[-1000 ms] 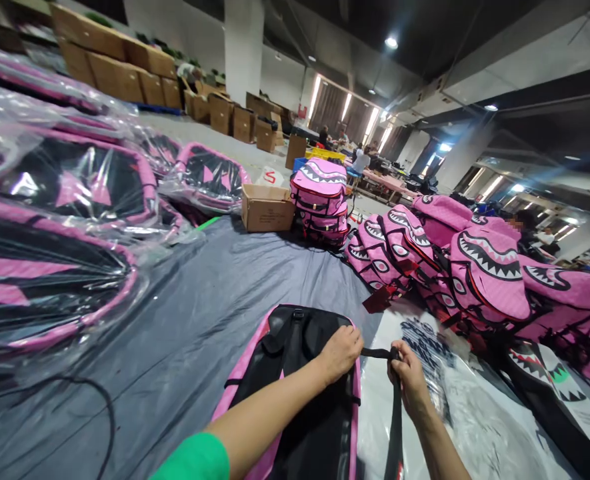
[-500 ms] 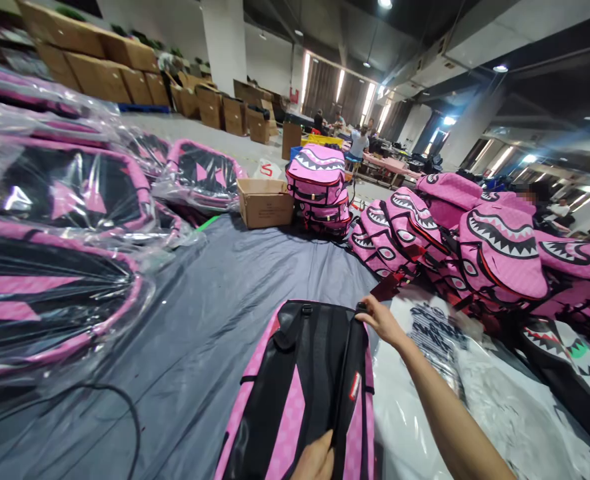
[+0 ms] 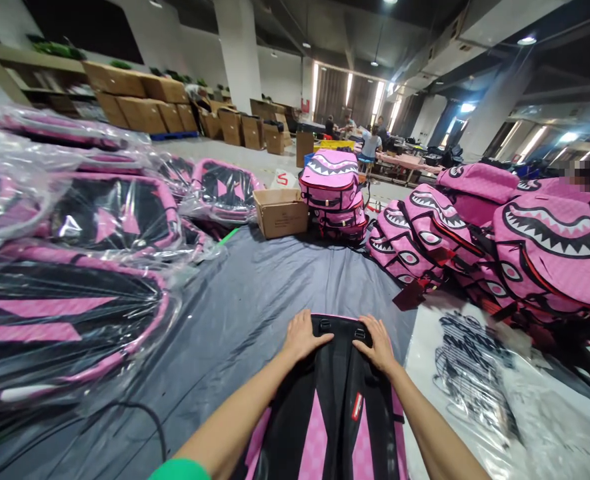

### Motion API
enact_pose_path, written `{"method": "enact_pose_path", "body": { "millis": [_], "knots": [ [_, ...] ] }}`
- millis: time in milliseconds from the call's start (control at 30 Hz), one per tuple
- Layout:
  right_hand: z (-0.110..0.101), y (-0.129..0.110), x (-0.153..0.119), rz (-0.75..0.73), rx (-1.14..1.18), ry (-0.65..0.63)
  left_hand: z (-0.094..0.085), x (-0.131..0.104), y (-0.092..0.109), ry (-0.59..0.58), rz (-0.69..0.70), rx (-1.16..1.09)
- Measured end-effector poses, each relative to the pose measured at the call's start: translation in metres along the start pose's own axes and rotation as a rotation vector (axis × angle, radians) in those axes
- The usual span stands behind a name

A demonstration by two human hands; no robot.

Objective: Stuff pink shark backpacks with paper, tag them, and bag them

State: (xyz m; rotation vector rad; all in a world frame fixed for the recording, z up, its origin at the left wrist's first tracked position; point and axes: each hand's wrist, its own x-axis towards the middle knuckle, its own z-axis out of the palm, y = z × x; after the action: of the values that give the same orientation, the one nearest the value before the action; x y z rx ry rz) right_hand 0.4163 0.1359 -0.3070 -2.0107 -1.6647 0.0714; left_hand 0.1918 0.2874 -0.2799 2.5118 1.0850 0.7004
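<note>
A pink and black backpack [image 3: 332, 413] lies back-side up on the dark grey sheet [image 3: 255, 280] in front of me, its black straps running lengthwise. My left hand [image 3: 302, 335] presses on the top left corner of the backpack, fingers spread over the strap base. On the top right corner rests my right hand [image 3: 375, 343], placed the same way. Both hands lie flat on the bag rather than closed around anything.
Bagged pink backpacks in clear plastic [image 3: 75, 267] pile up at the left. Unbagged pink shark-mouth backpacks [image 3: 475, 240] heap at the right. An open cardboard box [image 3: 281, 212] stands ahead, beside stacked backpacks [image 3: 335, 197]. Printed plastic bags [image 3: 475, 380] lie at the right. People work at distant tables.
My left hand has come forward from the bottom of the backpack to its top left corner. The right hand shifted a little onto the top right corner. The view moved closer.
</note>
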Motion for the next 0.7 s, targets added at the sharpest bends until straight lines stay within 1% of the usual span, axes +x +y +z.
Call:
{"method": "enact_pose_path", "body": {
  "millis": [33, 67, 133, 200, 367, 467, 500, 533, 567, 633, 700],
  "knots": [
    [0.004, -0.002, -0.005, -0.016, 0.018, 0.048, 0.010, 0.004, 0.001, -0.017, 0.032, -0.017],
    [0.008, -0.004, -0.010, -0.023, 0.030, 0.094, 0.019, 0.002, 0.003, -0.028, 0.064, -0.028],
    [0.015, -0.010, -0.024, -0.021, 0.036, 0.179, 0.030, -0.013, 0.007, -0.037, 0.113, -0.045],
    [0.020, -0.017, -0.043, -0.023, 0.029, 0.224, 0.036, -0.034, 0.008, -0.015, 0.151, -0.048],
    [0.025, -0.028, -0.094, -0.058, 0.011, 0.182, 0.048, -0.088, 0.000, 0.113, 0.248, 0.019],
    [0.027, -0.027, -0.113, -0.045, 0.011, 0.157, 0.056, -0.108, -0.005, 0.154, 0.292, 0.061],
    [0.029, -0.025, -0.115, -0.039, 0.009, 0.141, 0.059, -0.110, -0.006, 0.142, 0.297, 0.070],
    [0.032, -0.023, -0.115, -0.031, 0.006, 0.121, 0.061, -0.109, -0.008, 0.100, 0.292, 0.077],
    [0.035, -0.020, -0.111, -0.020, 0.003, 0.093, 0.064, -0.105, -0.010, 0.033, 0.280, 0.081],
    [0.042, -0.013, -0.096, 0.025, -0.017, 0.019, 0.071, -0.088, -0.015, -0.121, 0.254, 0.082],
    [0.050, -0.004, -0.072, 0.120, -0.082, -0.084, 0.082, -0.062, -0.021, -0.221, 0.235, 0.080]
  ]
}}
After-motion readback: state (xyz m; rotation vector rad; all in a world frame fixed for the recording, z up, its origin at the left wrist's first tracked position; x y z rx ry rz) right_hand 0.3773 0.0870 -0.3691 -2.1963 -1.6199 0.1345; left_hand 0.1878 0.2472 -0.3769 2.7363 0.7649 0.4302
